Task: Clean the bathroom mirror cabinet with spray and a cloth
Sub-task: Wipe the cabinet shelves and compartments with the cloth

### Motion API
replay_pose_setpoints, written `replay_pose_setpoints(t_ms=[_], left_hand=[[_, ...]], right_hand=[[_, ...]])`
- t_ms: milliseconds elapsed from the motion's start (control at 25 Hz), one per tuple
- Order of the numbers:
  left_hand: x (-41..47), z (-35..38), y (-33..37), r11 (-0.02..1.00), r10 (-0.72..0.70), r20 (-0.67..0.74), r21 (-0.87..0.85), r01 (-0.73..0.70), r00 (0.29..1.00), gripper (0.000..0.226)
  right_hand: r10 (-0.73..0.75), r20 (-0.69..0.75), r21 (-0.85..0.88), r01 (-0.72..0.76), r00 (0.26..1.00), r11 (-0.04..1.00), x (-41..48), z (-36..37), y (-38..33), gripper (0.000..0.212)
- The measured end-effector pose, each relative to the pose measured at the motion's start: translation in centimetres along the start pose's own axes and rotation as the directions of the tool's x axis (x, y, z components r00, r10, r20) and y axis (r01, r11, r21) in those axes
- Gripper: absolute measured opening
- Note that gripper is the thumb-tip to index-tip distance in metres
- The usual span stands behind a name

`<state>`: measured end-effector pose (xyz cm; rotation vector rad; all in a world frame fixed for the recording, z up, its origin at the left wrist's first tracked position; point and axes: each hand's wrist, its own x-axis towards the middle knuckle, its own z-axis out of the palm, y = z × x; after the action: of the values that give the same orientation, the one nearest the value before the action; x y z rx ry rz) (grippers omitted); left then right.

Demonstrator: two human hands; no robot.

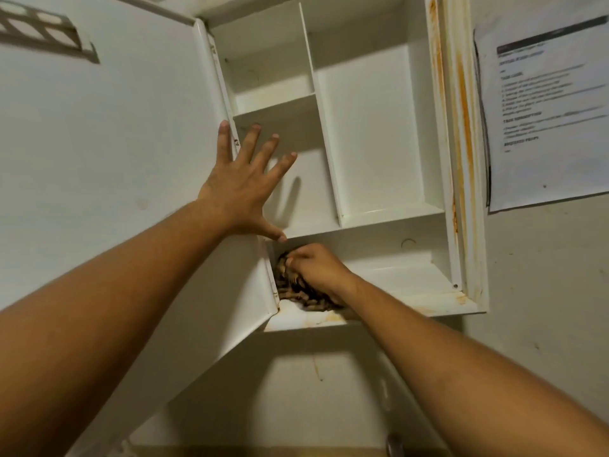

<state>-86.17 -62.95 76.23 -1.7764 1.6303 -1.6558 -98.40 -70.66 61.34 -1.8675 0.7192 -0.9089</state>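
The white cabinet (372,143) hangs open on the wall, its shelves bare. Its door (108,159) is swung out to the left. My left hand (242,186) is spread with straight fingers against the door's hinge edge, the thumb at the lower shelf's corner. My right hand (318,267) reaches into the bottom compartment and grips a brown nubby cloth (296,291), pressed into the compartment's left corner on the floor. No spray bottle is in view.
Rust-coloured streaks run down the cabinet's right frame (464,127) and stain the bottom ledge (316,319). A printed sheet of paper (543,103) is stuck on the wall to the right. Bare wall lies below the cabinet.
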Motion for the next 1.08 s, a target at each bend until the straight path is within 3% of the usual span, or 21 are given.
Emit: replay_pose_setpoints(t_ms=[40,80,120,160,200,240,360,400,440,520,560,600,640,760,840,880,1000,1080], left_hand=[[0.1,-0.3,-0.1,0.999,0.008,-0.002,-0.043,-0.008,1.000,0.130],[0.2,-0.5,-0.2,0.994,0.007,-0.006,-0.110,-0.008,1.000,0.120],[0.3,-0.9,-0.4,0.981,0.001,-0.002,-0.194,-0.001,1.000,0.109],[0.5,-1.1,-0.6,0.961,-0.001,0.004,-0.277,0.003,1.000,0.100],[0.6,-1.3,-0.8,0.940,-0.004,0.007,-0.342,0.006,1.000,0.094],[0.5,-1.5,-1.0,0.924,-0.001,0.013,-0.383,0.006,1.000,0.091],[0.3,-1.8,-1.1,0.911,0.007,0.036,-0.411,0.009,0.999,0.090],[0.2,-1.8,-1.1,0.914,0.008,0.032,-0.406,0.006,0.999,0.090],[0.2,-1.7,-1.1,0.919,0.008,0.024,-0.395,0.002,1.000,0.090],[0.3,-1.4,-0.9,0.936,0.000,0.009,-0.353,0.003,1.000,0.090],[0.4,-1.2,-0.7,0.945,0.002,0.009,-0.326,0.001,1.000,0.091],[0.4,-1.1,-0.5,0.954,0.002,0.008,-0.300,0.000,1.000,0.091],[0.3,-0.9,-0.3,0.962,0.001,0.003,-0.275,0.000,1.000,0.092],[0.3,-1.0,-0.2,0.968,0.004,-0.013,-0.251,-0.007,1.000,0.092],[0.4,-0.9,-0.3,0.963,-0.007,-0.027,-0.270,0.000,1.000,0.089],[0.3,-0.8,-0.3,0.967,-0.012,-0.032,-0.255,0.004,0.999,0.088],[0.1,-0.3,0.1,0.985,0.004,-0.046,-0.171,-0.012,0.999,0.090],[0.1,-0.1,0.3,0.989,0.013,-0.044,-0.146,-0.020,0.999,0.092]], right_hand=[[0.191,-0.153,0.376,-0.122,0.970,0.919,0.1,0.3,-0.4,0.020],[0.391,-0.171,0.693,-0.172,0.904,0.701,-0.2,0.9,-0.9,0.022],[0.504,-0.090,0.896,-0.152,0.859,0.418,-0.3,1.9,-1.8,0.025],[0.510,0.002,0.983,-0.096,0.860,0.157,-0.5,3.1,-3.3,0.027],[0.464,0.036,0.999,-0.036,0.885,-0.010,-0.7,3.7,-5.0,0.031],[0.407,0.039,0.994,0.005,0.913,-0.107,-1.1,4.1,-6.4,0.040],[0.223,0.089,0.970,-0.034,0.971,-0.241,-3.8,0.8,-7.2,0.090],[0.191,0.040,0.961,0.015,0.981,-0.276,-4.9,-1.3,-6.7,0.103],[0.232,-0.047,0.946,0.118,0.972,-0.302,-5.8,-3.8,-6.0,0.110],[0.364,-0.303,0.914,0.377,0.881,-0.151,-7.8,-6.4,-5.4,0.098],[0.442,-0.360,0.897,0.436,0.822,-0.079,-7.8,-6.0,-5.2,0.093],[0.474,-0.345,0.902,0.426,0.810,-0.073,-6.9,-4.6,-5.6,0.098],[0.413,-0.297,0.915,0.380,0.861,-0.135,-5.6,-2.2,-6.3,0.106],[0.079,-0.303,0.943,0.311,0.950,-0.122,-4.8,3.7,-7.1,0.120],[0.125,-0.246,0.965,0.255,0.961,-0.058,-5.7,1.1,-6.9,0.133],[0.177,-0.270,0.960,0.279,0.947,-0.027,-6.0,-1.5,-6.0,0.137],[0.202,-0.536,0.832,0.554,0.819,-0.038,-6.6,-8.3,-4.3,0.135],[0.271,-0.588,0.807,0.576,0.762,0.132,-5.1,-6.4,-4.7,0.116]])
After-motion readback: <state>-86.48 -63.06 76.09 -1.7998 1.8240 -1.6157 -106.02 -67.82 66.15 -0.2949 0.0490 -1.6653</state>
